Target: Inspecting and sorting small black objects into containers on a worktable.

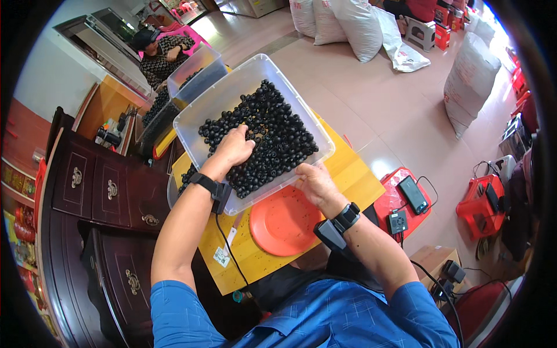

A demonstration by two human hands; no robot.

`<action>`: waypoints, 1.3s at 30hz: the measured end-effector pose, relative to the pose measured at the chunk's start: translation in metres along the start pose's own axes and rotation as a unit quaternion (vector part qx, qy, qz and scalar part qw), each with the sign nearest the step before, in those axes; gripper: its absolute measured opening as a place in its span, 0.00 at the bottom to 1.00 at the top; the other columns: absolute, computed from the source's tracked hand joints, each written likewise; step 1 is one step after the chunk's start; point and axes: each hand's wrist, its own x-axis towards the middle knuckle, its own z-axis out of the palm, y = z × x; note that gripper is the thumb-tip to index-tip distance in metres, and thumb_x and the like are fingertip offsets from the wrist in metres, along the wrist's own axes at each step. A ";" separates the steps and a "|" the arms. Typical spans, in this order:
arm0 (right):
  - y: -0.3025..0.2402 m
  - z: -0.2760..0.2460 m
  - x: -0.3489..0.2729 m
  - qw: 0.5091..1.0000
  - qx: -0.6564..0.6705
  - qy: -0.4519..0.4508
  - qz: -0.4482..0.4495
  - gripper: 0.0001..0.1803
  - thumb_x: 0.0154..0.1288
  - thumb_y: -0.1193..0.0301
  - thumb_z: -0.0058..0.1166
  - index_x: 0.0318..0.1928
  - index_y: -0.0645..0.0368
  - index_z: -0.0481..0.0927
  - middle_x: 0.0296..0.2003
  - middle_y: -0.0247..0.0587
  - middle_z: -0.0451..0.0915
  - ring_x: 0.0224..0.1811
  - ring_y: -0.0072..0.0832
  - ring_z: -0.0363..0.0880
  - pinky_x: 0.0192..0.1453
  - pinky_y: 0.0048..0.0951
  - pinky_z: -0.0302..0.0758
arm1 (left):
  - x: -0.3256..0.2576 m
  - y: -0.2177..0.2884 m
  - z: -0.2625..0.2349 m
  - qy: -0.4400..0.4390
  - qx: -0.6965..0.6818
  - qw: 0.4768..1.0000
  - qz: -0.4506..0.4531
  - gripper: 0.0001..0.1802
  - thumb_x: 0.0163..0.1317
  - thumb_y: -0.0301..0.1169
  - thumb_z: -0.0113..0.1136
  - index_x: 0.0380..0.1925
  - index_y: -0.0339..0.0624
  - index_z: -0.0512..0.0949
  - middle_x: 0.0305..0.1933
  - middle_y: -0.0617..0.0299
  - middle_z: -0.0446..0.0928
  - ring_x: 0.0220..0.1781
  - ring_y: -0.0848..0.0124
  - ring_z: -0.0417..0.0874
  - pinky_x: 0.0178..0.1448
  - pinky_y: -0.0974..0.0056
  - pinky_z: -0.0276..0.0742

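A translucent plastic bin (pixel 191 129) holds many small, round, shiny black pieces (pixel 278 124) that look like beads or berries. My left hand (pixel 234 146) reaches into it, thumb and a fingertip apart; its other fingers are partly hidden. The bin's floor shows a little beside those fingertips. My right hand (pixel 316 182) grips the bin's near right rim, thumb on top. The bin sits tilted over a yellow wooden table (pixel 348 168). Below its near edge lies an orange-red round plate or basin (pixel 284 223), with dark specks on it.
Another clear bin (pixel 200 66) of black pieces stands beyond, near a seated person (pixel 162 58). A dark wooden cabinet (pixel 107 174) borders the left. A red stool (pixel 403 200) with a phone is at right. White sacks (pixel 348 26) stand farther back. A black cable (pixel 229 246) hangs from my left wrist.
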 end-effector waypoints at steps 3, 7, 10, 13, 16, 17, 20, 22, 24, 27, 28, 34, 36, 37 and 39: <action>0.006 -0.009 0.003 0.999 0.016 -0.024 0.018 0.40 0.56 0.88 0.45 0.69 0.46 0.60 0.57 0.35 0.72 0.56 0.33 0.76 0.54 0.44 0.82 | 0.020 0.001 0.005 0.104 0.031 0.992 -0.058 0.35 0.62 0.42 0.60 0.65 0.33 0.66 0.63 0.36 0.72 0.65 0.44 0.73 0.69 0.50 0.68; 0.012 -0.015 0.009 0.999 0.022 -0.043 0.021 0.42 0.56 0.89 0.44 0.70 0.45 0.57 0.58 0.35 0.71 0.55 0.33 0.76 0.53 0.43 0.82 | 0.031 0.006 0.028 0.172 0.022 0.981 -0.083 0.41 0.61 0.48 0.62 0.67 0.34 0.63 0.62 0.36 0.72 0.64 0.43 0.74 0.68 0.49 0.70; 0.009 -0.008 0.004 1.000 0.023 -0.018 0.010 0.36 0.59 0.87 0.44 0.67 0.47 0.63 0.56 0.34 0.74 0.55 0.31 0.77 0.58 0.50 0.79 | 0.029 0.019 0.036 0.133 0.001 0.988 -0.073 0.42 0.60 0.50 0.63 0.67 0.35 0.63 0.61 0.38 0.72 0.63 0.42 0.74 0.66 0.49 0.72; 0.005 0.002 0.003 0.999 0.031 -0.030 -0.002 0.36 0.59 0.87 0.43 0.68 0.47 0.62 0.58 0.35 0.73 0.56 0.31 0.76 0.60 0.51 0.78 | 0.022 0.016 0.037 0.088 0.041 0.995 -0.030 0.38 0.60 0.49 0.63 0.64 0.36 0.68 0.63 0.38 0.71 0.62 0.44 0.76 0.66 0.50 0.72; 0.008 -0.006 0.012 0.998 0.042 -0.054 -0.008 0.43 0.55 0.90 0.42 0.71 0.45 0.54 0.62 0.39 0.67 0.61 0.37 0.74 0.56 0.48 0.82 | 0.004 0.023 0.022 0.078 0.022 0.997 0.011 0.32 0.61 0.47 0.62 0.60 0.38 0.73 0.61 0.41 0.75 0.62 0.47 0.77 0.66 0.50 0.73; 0.008 -0.004 0.012 0.997 0.042 -0.057 -0.006 0.43 0.55 0.90 0.42 0.71 0.45 0.54 0.62 0.39 0.67 0.61 0.37 0.74 0.56 0.48 0.82 | -0.007 0.023 0.012 0.089 -0.004 0.995 0.036 0.29 0.62 0.46 0.62 0.58 0.39 0.76 0.59 0.43 0.77 0.61 0.49 0.78 0.65 0.50 0.73; 0.006 0.000 0.010 0.998 0.038 -0.052 0.015 0.44 0.55 0.90 0.41 0.71 0.43 0.54 0.63 0.39 0.66 0.61 0.38 0.73 0.56 0.48 0.82 | -0.053 0.026 -0.013 0.160 -0.149 0.972 0.090 0.16 0.63 0.37 0.61 0.44 0.36 0.82 0.36 0.54 0.85 0.39 0.63 0.86 0.46 0.60 0.80; 0.006 -0.002 0.010 0.998 0.026 -0.044 0.022 0.44 0.55 0.90 0.41 0.71 0.42 0.54 0.64 0.38 0.66 0.62 0.38 0.72 0.57 0.48 0.81 | -0.100 0.041 -0.029 0.179 -0.250 0.947 0.086 0.10 0.64 0.32 0.61 0.39 0.36 0.82 0.29 0.61 0.82 0.32 0.76 0.80 0.39 0.68 0.76; 0.004 -0.004 0.009 0.999 0.023 -0.030 0.013 0.44 0.55 0.89 0.42 0.71 0.42 0.54 0.63 0.38 0.66 0.61 0.37 0.72 0.57 0.49 0.81 | -0.150 0.046 -0.032 0.122 -0.321 0.936 0.072 0.08 0.66 0.29 0.60 0.36 0.35 0.81 0.25 0.65 0.78 0.29 0.81 0.75 0.34 0.70 0.73; 0.006 -0.009 0.012 0.999 0.003 -0.027 0.020 0.43 0.55 0.88 0.44 0.70 0.42 0.55 0.61 0.36 0.67 0.59 0.34 0.73 0.55 0.48 0.80 | -0.216 0.051 0.001 0.105 -0.252 0.962 -0.005 0.12 0.64 0.36 0.63 0.31 0.37 0.82 0.20 0.61 0.78 0.22 0.71 0.79 0.28 0.66 0.74; 0.007 -0.011 0.013 0.999 -0.014 -0.027 0.031 0.42 0.55 0.88 0.45 0.70 0.42 0.56 0.59 0.35 0.68 0.58 0.32 0.73 0.53 0.46 0.80 | -0.226 0.048 0.022 0.111 -0.179 0.978 -0.011 0.14 0.63 0.39 0.65 0.30 0.38 0.81 0.19 0.58 0.79 0.20 0.66 0.80 0.27 0.63 0.75; 0.010 -0.011 0.012 0.999 -0.002 -0.043 0.016 0.38 0.56 0.85 0.48 0.67 0.43 0.61 0.52 0.32 0.72 0.50 0.27 0.74 0.48 0.41 0.79 | -0.239 0.027 0.103 0.073 -0.061 0.989 -0.116 0.27 0.57 0.53 0.66 0.43 0.40 0.78 0.26 0.47 0.82 0.31 0.48 0.85 0.38 0.48 0.80; 0.011 -0.015 0.015 0.999 -0.003 -0.042 0.017 0.37 0.56 0.85 0.48 0.66 0.43 0.61 0.51 0.32 0.72 0.49 0.27 0.74 0.48 0.41 0.79 | -0.228 0.035 0.107 0.074 -0.058 0.986 -0.135 0.29 0.56 0.49 0.69 0.49 0.39 0.74 0.27 0.48 0.83 0.33 0.46 0.85 0.40 0.47 0.79; 0.011 -0.017 0.017 0.999 -0.001 -0.040 0.019 0.37 0.56 0.85 0.48 0.66 0.43 0.62 0.51 0.32 0.72 0.48 0.27 0.74 0.49 0.41 0.79 | -0.227 0.038 0.108 0.107 -0.084 0.978 -0.158 0.29 0.55 0.46 0.70 0.49 0.38 0.74 0.28 0.48 0.83 0.34 0.46 0.85 0.41 0.47 0.80; 0.011 -0.015 0.015 0.999 -0.005 -0.033 0.020 0.37 0.57 0.85 0.48 0.66 0.42 0.62 0.51 0.32 0.72 0.48 0.27 0.75 0.49 0.42 0.78 | -0.225 0.035 0.112 0.141 -0.111 0.967 -0.180 0.29 0.55 0.43 0.72 0.50 0.37 0.73 0.28 0.47 0.83 0.34 0.46 0.85 0.41 0.47 0.80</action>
